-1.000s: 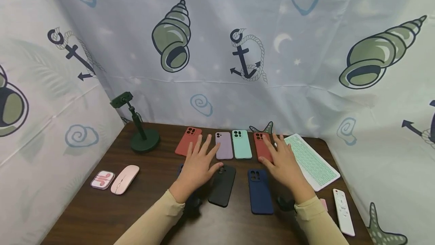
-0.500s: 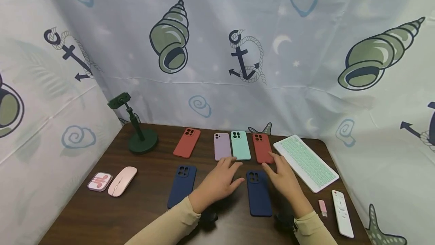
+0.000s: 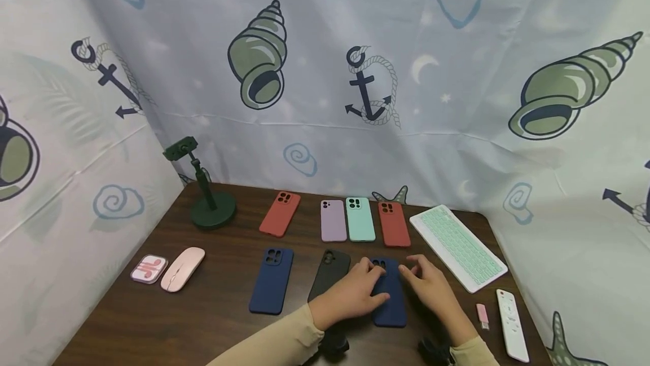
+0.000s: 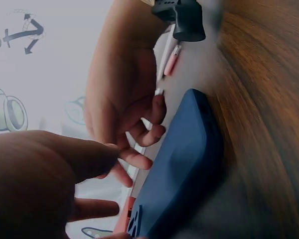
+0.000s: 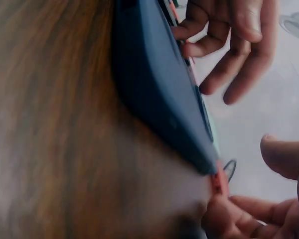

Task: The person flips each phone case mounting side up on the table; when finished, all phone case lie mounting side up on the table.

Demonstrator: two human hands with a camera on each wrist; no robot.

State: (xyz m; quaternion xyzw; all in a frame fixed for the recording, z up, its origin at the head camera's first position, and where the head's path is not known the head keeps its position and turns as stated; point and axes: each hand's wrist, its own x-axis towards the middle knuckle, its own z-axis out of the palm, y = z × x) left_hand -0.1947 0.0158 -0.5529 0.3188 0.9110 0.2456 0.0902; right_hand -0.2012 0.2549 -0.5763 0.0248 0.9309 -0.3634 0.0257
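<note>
A dark blue phone case (image 3: 391, 298) lies on the wooden table in front of me, its camera cutout uppermost at the far end. My left hand (image 3: 350, 292) reaches over its left side, relaxed fingers spread above it and overlapping its upper part. On the other side, my right hand (image 3: 429, 287) hovers by its right edge, fingers loosely bent and holding nothing. In the left wrist view, the blue case (image 4: 182, 154) stands below both hands' fingers. A black phone case (image 3: 327, 270) lies just left, partly hidden by my left hand.
Behind lie red (image 3: 393, 224), mint (image 3: 360, 219), purple (image 3: 333, 220) and another red case (image 3: 280, 214). A second blue case (image 3: 271, 281) is left. Keyboard (image 3: 459, 247), USB stick (image 3: 482, 316) and remote (image 3: 513, 325) lie right; mouse (image 3: 183, 269), earphone box (image 3: 149, 269) and green stand (image 3: 213, 211) left.
Both hands have come back from the far row toward me. The left moved right, off the black case and over the blue one; the right lowered to beside that blue case.
</note>
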